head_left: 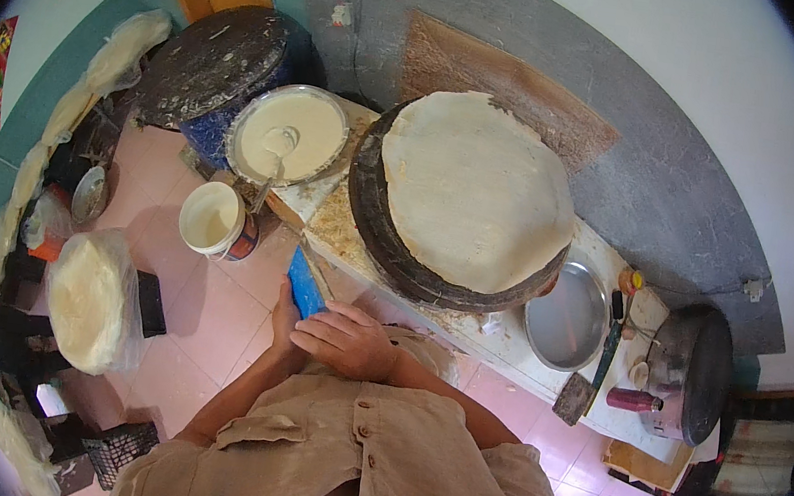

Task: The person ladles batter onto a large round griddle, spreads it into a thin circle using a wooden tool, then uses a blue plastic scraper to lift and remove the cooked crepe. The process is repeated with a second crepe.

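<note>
Counter (623,427) basin (233,137) holds creamy batter (317,134) beyond both hands (346,341).

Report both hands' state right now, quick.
Left hand: closed, holding a flat blue tool.
Right hand: fingers curled by the tool's lower end; whether it grips cannot be told.

I see one flat blue tool (304,285), with a thin tan strip along its right edge. It is held aslant by the left hand (285,322), the narrow tip pointing away from the body. Its lower end is just beside the right hand (346,341).
</note>
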`<action>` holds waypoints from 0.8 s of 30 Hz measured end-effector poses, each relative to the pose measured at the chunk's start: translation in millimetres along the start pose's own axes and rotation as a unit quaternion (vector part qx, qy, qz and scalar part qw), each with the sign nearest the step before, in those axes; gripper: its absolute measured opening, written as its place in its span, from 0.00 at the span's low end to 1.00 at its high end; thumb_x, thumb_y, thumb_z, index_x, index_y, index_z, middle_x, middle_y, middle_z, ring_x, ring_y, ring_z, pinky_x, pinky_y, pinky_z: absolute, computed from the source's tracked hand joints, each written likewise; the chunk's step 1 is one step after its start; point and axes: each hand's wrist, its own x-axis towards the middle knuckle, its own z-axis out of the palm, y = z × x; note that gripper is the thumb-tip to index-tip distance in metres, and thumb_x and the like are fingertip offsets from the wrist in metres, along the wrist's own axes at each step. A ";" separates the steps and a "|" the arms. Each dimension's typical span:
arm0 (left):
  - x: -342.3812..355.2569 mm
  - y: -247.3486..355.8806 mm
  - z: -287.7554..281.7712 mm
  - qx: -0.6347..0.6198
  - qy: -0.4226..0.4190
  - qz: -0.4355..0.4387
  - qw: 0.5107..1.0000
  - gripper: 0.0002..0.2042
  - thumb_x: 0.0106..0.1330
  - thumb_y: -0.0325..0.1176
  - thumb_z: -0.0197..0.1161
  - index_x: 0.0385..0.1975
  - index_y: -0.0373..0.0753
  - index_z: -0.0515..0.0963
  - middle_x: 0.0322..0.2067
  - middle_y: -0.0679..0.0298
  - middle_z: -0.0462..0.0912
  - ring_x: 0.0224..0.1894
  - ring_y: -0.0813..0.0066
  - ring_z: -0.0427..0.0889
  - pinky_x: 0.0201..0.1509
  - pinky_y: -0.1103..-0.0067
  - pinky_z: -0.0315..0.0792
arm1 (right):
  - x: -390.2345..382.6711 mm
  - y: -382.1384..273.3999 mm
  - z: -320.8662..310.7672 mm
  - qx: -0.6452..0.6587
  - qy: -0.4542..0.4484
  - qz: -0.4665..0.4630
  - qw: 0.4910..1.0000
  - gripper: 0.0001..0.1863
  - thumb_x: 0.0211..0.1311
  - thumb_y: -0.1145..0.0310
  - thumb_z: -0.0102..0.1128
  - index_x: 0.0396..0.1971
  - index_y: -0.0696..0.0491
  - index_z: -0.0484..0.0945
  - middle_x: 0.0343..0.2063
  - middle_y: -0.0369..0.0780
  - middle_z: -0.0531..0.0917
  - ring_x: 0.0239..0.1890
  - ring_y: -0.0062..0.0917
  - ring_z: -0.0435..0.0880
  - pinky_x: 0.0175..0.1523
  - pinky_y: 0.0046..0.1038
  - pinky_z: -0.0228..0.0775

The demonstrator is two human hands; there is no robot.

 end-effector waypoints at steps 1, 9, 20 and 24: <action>4.6 -3.2 -6.5 -0.010 0.001 -0.002 1.000 0.27 0.73 0.56 0.38 0.52 0.38 0.71 0.43 0.58 0.80 0.41 0.67 0.81 0.48 0.74 0.75 | 0.3 -1.5 1.6 0.005 0.003 -0.006 1.000 0.17 0.55 0.67 0.56 0.47 0.49 0.76 0.44 0.33 0.79 0.45 0.23 0.79 0.60 0.34 0.66; -21.0 9.7 4.3 -0.044 0.007 -0.017 0.999 0.29 0.72 0.58 0.37 0.55 0.37 0.69 0.45 0.55 0.79 0.43 0.63 0.81 0.51 0.73 0.75 | 5.3 -10.8 2.4 0.015 0.005 -0.027 1.000 0.16 0.56 0.66 0.55 0.46 0.49 0.75 0.44 0.33 0.79 0.44 0.22 0.79 0.60 0.32 0.65; -23.5 5.4 -17.8 -0.084 -0.037 -0.052 0.994 0.30 0.72 0.59 0.38 0.55 0.39 0.70 0.44 0.55 0.80 0.41 0.63 0.81 0.50 0.74 0.76 | 10.0 -16.1 5.1 0.035 -0.013 -0.045 0.998 0.17 0.58 0.66 0.52 0.48 0.48 0.75 0.47 0.33 0.78 0.50 0.22 0.76 0.60 0.33 0.65; -30.2 11.4 -7.4 -0.104 -0.013 -0.063 0.993 0.28 0.71 0.58 0.39 0.53 0.39 0.71 0.42 0.57 0.80 0.39 0.66 0.81 0.47 0.74 0.76 | 12.3 -22.0 -3.2 -0.070 0.022 -0.083 0.994 0.16 0.60 0.64 0.50 0.49 0.47 0.76 0.51 0.33 0.77 0.55 0.21 0.73 0.59 0.30 0.64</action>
